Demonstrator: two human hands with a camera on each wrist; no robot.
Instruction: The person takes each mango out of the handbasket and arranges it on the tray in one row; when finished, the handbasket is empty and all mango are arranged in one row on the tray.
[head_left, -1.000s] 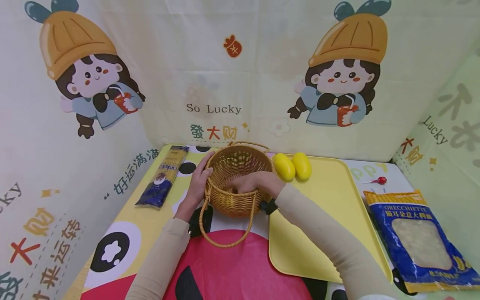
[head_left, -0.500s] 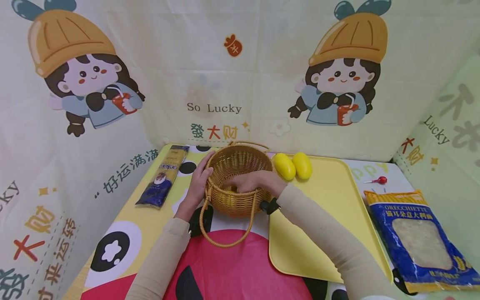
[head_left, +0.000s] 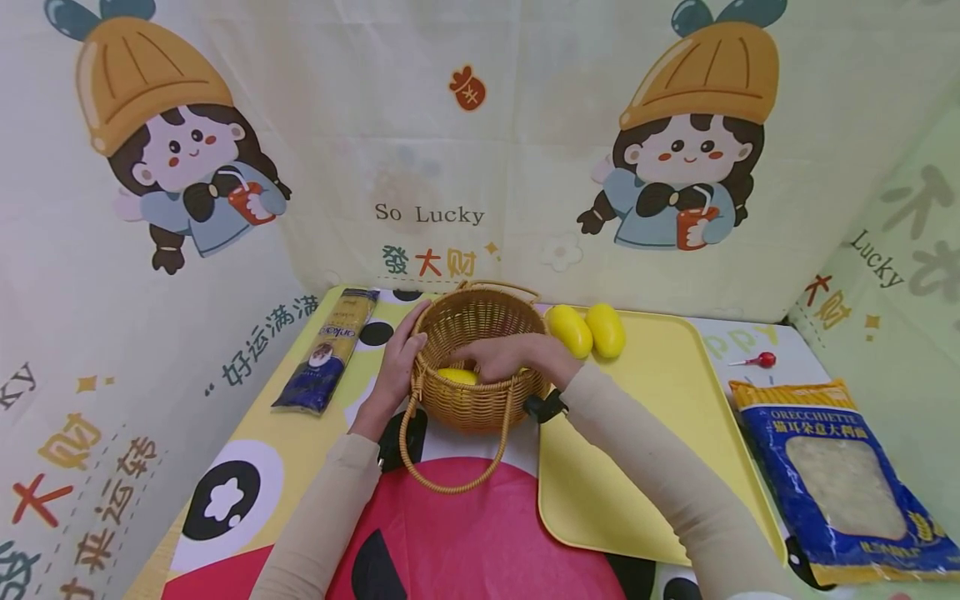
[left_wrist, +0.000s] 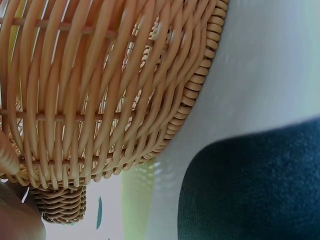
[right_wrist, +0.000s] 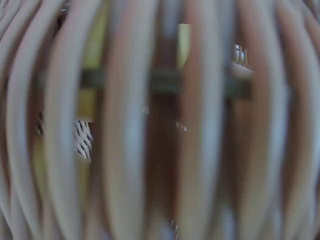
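A brown wicker basket (head_left: 480, 408) stands on the table, its near handle hanging down in front. My left hand (head_left: 396, 362) holds its left side, with the thumb at the rim; in the left wrist view the woven wall (left_wrist: 100, 95) fills much of the picture. My right hand (head_left: 502, 357) reaches inside over the right rim, fingers bent downward. Beside those fingers shows a yellow mango-like fruit (head_left: 456, 377), partly hidden by the near rim. The fingertips are hidden, so their grip on it cannot be told. Through blurred weave, the right wrist view shows yellow patches.
Two similar yellow fruits (head_left: 588, 332) lie at the far left corner of a yellow tray (head_left: 622, 467). A blue-and-gold pasta packet (head_left: 326, 354) lies left of the basket. At right are a large orecchiette bag (head_left: 847, 483) and a red lollipop (head_left: 763, 360).
My right hand has shifted slightly right inside the basket, and much more of the yellow fruit shows beside its fingers. The left hand and the basket have stayed in place.
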